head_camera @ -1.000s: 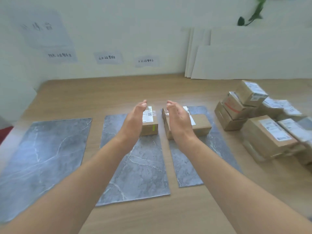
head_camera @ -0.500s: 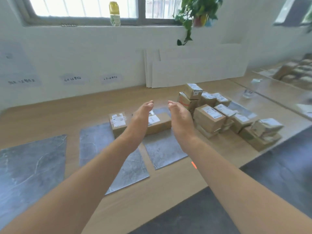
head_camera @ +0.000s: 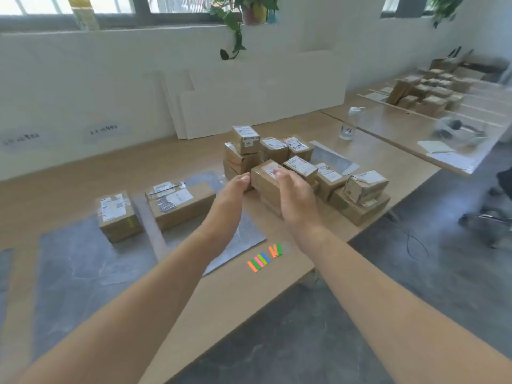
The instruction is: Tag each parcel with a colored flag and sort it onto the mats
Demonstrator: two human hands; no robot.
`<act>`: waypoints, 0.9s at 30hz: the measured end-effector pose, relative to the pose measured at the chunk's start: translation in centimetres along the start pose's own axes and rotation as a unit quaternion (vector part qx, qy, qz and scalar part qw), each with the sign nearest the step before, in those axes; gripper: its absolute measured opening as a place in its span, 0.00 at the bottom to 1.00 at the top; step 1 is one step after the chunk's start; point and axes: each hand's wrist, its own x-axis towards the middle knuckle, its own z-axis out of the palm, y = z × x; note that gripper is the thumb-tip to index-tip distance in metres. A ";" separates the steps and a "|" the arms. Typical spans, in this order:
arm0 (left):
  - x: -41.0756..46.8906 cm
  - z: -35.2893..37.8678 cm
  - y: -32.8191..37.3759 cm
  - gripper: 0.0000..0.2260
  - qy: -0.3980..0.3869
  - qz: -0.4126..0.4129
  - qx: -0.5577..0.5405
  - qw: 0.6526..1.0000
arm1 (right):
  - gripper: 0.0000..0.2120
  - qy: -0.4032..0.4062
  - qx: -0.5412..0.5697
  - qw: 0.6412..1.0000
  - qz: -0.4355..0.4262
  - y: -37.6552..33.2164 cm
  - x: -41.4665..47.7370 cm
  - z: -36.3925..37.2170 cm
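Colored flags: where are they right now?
Head view, lower centre: the colored flags lie on the wooden table near its front edge, just right of the grey mat's near corner and closer to the camera than the parcel pile.

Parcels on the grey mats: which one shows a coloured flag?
The small parcel on the left, a yellow-green flag on its side; the long parcel shows none.

Brown parcel pile (head_camera: 357, 209) beside grey mats (head_camera: 83, 259)

Brown parcels (head_camera: 182, 206); mats (head_camera: 83, 259) (seemingly marbled) grey.
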 end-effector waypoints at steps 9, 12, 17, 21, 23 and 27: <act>5.9 10.6 -1.0 0.15 0.033 -0.069 -0.043 0.996 | 0.11 -0.001 -0.020 1.000 0.023 4.4 7.8 -9.7; 7.9 11.7 -0.8 0.11 0.035 -0.075 -0.035 0.996 | 0.10 -0.009 -0.025 0.999 0.027 5.1 10.0 -10.6; 12.4 11.8 -1.1 0.12 0.056 -0.079 -0.044 0.994 | 0.10 -0.025 -0.027 0.999 0.039 6.6 14.4 -10.0; 16.9 10.8 -2.9 0.12 0.066 -0.082 -0.046 0.993 | 0.12 -0.030 -0.039 0.997 0.057 8.4 18.4 -8.2; 19.3 10.1 -4.1 0.12 0.069 -0.093 -0.053 0.992 | 0.10 -0.028 -0.037 0.996 0.070 9.5 20.5 -7.2; 24.0 8.8 -5.7 0.13 0.072 -0.097 -0.040 0.992 | 0.11 -0.024 -0.048 0.995 0.082 11.1 24.5 -5.3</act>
